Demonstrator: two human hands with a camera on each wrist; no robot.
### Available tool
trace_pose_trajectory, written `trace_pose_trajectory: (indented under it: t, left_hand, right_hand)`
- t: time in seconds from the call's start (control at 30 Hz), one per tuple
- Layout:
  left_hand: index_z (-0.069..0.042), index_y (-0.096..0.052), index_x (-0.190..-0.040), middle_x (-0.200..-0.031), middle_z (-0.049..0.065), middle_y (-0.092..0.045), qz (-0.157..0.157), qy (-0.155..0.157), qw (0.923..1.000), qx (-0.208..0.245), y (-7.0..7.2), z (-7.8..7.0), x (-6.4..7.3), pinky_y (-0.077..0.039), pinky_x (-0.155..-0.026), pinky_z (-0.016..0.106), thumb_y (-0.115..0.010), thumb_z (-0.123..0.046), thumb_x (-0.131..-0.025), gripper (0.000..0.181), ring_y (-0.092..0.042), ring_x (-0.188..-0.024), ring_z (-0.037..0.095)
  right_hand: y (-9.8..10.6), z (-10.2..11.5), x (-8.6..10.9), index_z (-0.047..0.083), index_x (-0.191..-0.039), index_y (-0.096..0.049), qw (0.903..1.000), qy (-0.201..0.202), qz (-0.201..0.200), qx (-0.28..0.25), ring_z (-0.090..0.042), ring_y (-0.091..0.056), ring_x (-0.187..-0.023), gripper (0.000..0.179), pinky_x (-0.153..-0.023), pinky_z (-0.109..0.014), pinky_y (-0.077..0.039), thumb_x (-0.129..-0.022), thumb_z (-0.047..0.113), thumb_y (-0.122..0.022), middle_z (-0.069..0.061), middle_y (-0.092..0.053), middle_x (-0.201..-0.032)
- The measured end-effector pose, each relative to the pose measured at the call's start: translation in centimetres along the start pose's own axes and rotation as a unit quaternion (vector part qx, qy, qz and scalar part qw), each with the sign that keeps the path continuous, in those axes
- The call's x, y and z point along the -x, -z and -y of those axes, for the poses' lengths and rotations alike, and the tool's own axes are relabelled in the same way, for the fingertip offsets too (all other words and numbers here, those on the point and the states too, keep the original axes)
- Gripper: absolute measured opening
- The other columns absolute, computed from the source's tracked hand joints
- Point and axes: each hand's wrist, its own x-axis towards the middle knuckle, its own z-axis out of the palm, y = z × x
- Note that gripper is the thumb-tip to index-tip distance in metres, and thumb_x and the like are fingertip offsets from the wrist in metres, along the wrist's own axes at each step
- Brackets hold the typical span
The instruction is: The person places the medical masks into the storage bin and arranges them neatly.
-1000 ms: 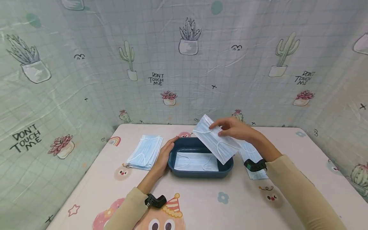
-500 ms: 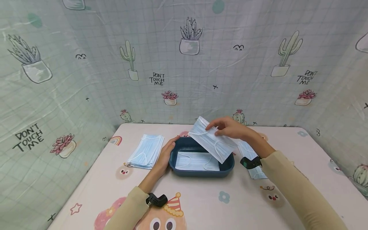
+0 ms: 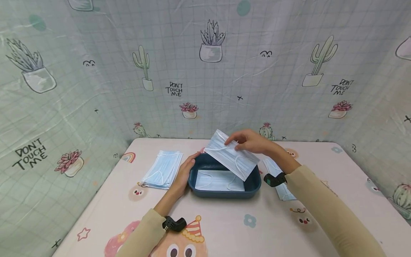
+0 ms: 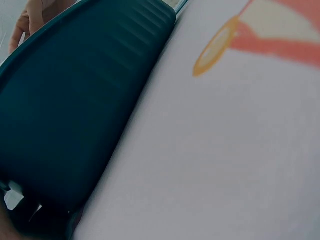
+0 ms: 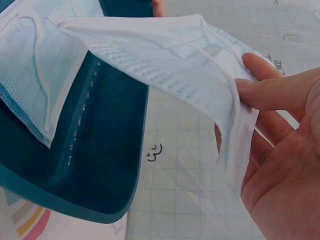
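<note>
My right hand (image 3: 253, 141) pinches a pale blue pleated face mask (image 3: 229, 153) with white ear loops. It hangs tilted over the right part of a dark blue rectangular plastic box (image 3: 224, 194). In the right wrist view the thumb presses the mask (image 5: 150, 50) against the fingers, and the mask bends down near the hand. Another face mask (image 3: 212, 180) lies flat inside the box, towards the left and front. At the box's left end, my left hand (image 3: 183, 175) grips the side, its fingertips at the far left corner. Its thumb is hidden in the head view.
A stack of face masks (image 3: 162, 169) lies left of the box, beside my left hand. More face masks (image 3: 284, 191) lie to its right, partly under my right forearm. The table (image 3: 224, 228) has a printed cover; a patterned cloth (image 3: 192, 71) hangs behind it.
My right hand has moved a little to the left, bringing the pinched mask further over the box. The left hand and the box have stayed in place.
</note>
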Motion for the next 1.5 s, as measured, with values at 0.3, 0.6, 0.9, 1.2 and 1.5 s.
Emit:
trace_pose_trajectory:
  t: [0.3,0.6,0.9,1.2,1.5]
  left_hand:
    - [-0.016,-0.049,-0.154,-0.164,0.003,-0.043,-0.003,-0.004,1.0,0.0,0.0,0.1,0.0,-0.016,-0.132,0.049,-0.034,-0.026,-0.113,0.045,-0.029,-0.158,0.025]
    - [-0.014,-0.048,-0.155,-0.165,0.006,-0.042,0.0,-0.005,1.0,0.004,0.0,0.0,0.2,-0.014,-0.132,0.049,-0.035,-0.024,-0.112,0.045,-0.027,-0.159,0.026]
    - [-0.016,-0.049,-0.154,-0.164,0.004,-0.043,0.0,-0.005,1.0,0.006,-0.2,0.1,0.5,-0.014,-0.132,0.049,-0.036,-0.026,-0.112,0.045,-0.028,-0.158,0.025]
    - [-0.016,-0.045,-0.157,-0.167,0.003,-0.039,0.004,0.001,1.0,0.006,-0.2,0.1,0.7,-0.012,-0.133,0.05,-0.033,-0.027,-0.112,0.048,-0.024,-0.16,0.025]
    - [-0.02,-0.046,-0.156,-0.166,0.001,-0.039,0.008,0.005,0.9999,0.011,-0.2,0.0,0.7,-0.013,-0.133,0.049,-0.032,-0.029,-0.112,0.047,-0.025,-0.16,0.024]
  right_hand:
    - [-0.3,0.4,-0.8,0.008,-0.118,-0.076,0.9997,0.008,0.023,0.004,-0.03,-0.062,-0.114,0.035,-0.104,-0.045,-0.053,-0.092,-0.011,-0.061,-0.018,-0.064,-0.141]
    - [-0.9,0.1,-1.3,0.007,-0.114,-0.077,0.9977,0.026,0.063,-0.004,-0.032,-0.06,-0.125,0.035,-0.115,-0.054,-0.046,-0.089,-0.013,-0.062,-0.016,-0.066,-0.139]
    - [-2.2,0.0,-1.7,0.008,-0.112,-0.078,0.9912,0.049,0.123,0.003,-0.024,-0.061,-0.111,0.034,-0.105,-0.038,-0.049,-0.088,-0.012,-0.063,-0.011,-0.073,-0.123]
    - [-3.3,-0.3,-2.2,0.002,-0.112,-0.076,0.9794,0.062,0.191,-0.021,-0.022,-0.059,-0.108,0.033,-0.096,-0.03,-0.047,-0.086,-0.013,-0.063,-0.014,-0.071,-0.123]
    - [-4.6,-1.1,-2.8,0.001,-0.114,-0.075,0.9703,0.064,0.233,-0.014,-0.02,-0.058,-0.103,0.032,-0.09,-0.03,-0.045,-0.089,-0.013,-0.062,-0.015,-0.069,-0.12]
